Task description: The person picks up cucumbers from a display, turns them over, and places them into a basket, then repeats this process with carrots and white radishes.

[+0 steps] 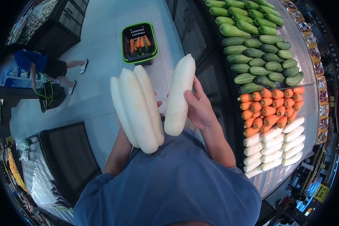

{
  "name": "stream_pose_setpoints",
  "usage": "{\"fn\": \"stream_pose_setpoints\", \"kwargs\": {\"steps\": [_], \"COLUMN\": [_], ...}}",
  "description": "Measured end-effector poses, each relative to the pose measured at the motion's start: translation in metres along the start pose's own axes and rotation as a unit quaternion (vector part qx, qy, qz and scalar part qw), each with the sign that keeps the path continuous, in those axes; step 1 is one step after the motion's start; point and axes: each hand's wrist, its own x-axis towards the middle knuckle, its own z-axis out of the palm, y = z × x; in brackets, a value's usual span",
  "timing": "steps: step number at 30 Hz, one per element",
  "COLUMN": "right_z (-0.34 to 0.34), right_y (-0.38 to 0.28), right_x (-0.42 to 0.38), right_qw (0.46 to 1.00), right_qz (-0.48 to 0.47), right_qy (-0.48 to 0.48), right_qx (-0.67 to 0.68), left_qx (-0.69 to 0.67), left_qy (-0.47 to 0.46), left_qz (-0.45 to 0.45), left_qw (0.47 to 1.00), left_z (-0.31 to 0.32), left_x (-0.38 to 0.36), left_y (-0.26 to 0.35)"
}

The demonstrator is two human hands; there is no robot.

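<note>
**White radishes in both hands**

My right hand [199, 109] gripped one long white radish [180, 96], fingers wrapped over its right side, the root upright. My left hand [158, 107] sat mostly hidden behind three bundled long white radishes [137, 109], fingertips curled around their right edge. A green-rimmed black plastic basket [139, 43] of carrots stood beyond my fingers.

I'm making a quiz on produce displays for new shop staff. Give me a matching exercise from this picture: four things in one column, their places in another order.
Things:
1. single white radish
2. three white radishes
3. green-rimmed basket
4. green squashes

Places:
A. on the floor, holding carrots
B. in the right hand
C. at the far end of the display shelf
D. held together on the left side

Pairs: 1-B, 2-D, 3-A, 4-C
</note>
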Motion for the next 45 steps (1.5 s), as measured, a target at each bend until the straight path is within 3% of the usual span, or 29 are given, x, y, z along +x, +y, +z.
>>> {"fn": "stream_pose_setpoints", "kwargs": {"steps": [2, 4, 8, 10, 12, 14, 16, 18, 20, 22, 24, 29, 33, 35, 40, 43, 45], "right_z": [0.002, 0.0, 0.016, 0.032, 0.028, 0.024, 0.022, 0.021, 0.024, 0.029, 0.036, 0.064, 0.075, 0.089, 0.106, 0.112, 0.113], "right_y": [-0.001, -0.004, -0.03, -0.046, -0.049, -0.047, -0.045, -0.046, -0.049, -0.053, -0.051, -0.046, -0.01, 0.003, 0.049, 0.077, 0.096], "right_x": [0.027, 0.06, 0.113, 0.136, 0.17, 0.205, 0.235, 0.262, 0.285, 0.305, 0.324, 0.388, 0.447, 0.476, 0.537, 0.568, 0.583], "right_qw": [0.999, 0.985, 0.981, 0.988, 0.983, 0.977, 0.977, 0.973, 0.955, 0.949, 0.916, 0.879, 0.873, 0.897, 0.929, 0.947, 0.957], "right_qz": [-0.012, 0.006, 0.083, 0.102, 0.131, 0.165, 0.13, 0.111, 0.027, 0.03, -0.026, 0.04, 0.076, 0.135, 0.175, 0.189, 0.191], "right_qy": [-0.006, -0.004, -0.022, -0.038, -0.054, -0.074, -0.055, -0.061, -0.082, -0.099, -0.169, -0.238, -0.237, -0.225, -0.179, -0.142, -0.115], "right_qx": [-0.042, -0.174, -0.172, -0.111, -0.113, -0.114, -0.162, -0.194, -0.283, -0.297, -0.363, -0.41, -0.42, -0.356, -0.271, -0.218, -0.183], "left_qx": [0.014, 0.029, -0.003, -0.004, -0.056, 0.008, 0.07, 0.02, 0.005, -0.014, -0.072, -0.029, -0.003, 0.011, 0.0, -0.027, 0.035], "left_qy": [0.023, 0.042, 0.027, 0.017, -0.075, -0.028, 0.021, 0.046, 0.05, 0.058, 0.004, 0.086, 0.106, 0.114, 0.15, 0.172, 0.168], "left_qz": [0.016, 0.028, 0.056, 0.072, 0.068, 0.11, 0.145, 0.212, 0.211, 0.203, 0.208, 0.227, 0.209, 0.203, 0.19, 0.141, 0.093], "left_qw": [1.0, 0.998, 0.998, 0.997, 0.993, 0.993, 0.987, 0.976, 0.976, 0.977, 0.975, 0.97, 0.972, 0.972, 0.97, 0.975, 0.981], "left_z": [0.008, 0.01, 0.005, 0.022, 0.056, 0.043, 0.001, -0.05, -0.045, -0.042, -0.041, -0.044, -0.045, -0.06, -0.109, -0.14, -0.163], "left_x": [0.011, 0.027, 0.071, 0.095, 0.119, 0.149, 0.174, 0.196, 0.213, 0.23, 0.243, 0.254, 0.266, 0.275, 0.301, 0.31, 0.314], "left_y": [0.012, 0.023, 0.045, 0.058, 0.072, 0.085, 0.097, 0.099, 0.107, 0.118, 0.135, 0.185, 0.243, 0.276, 0.356, 0.398, 0.42]}}
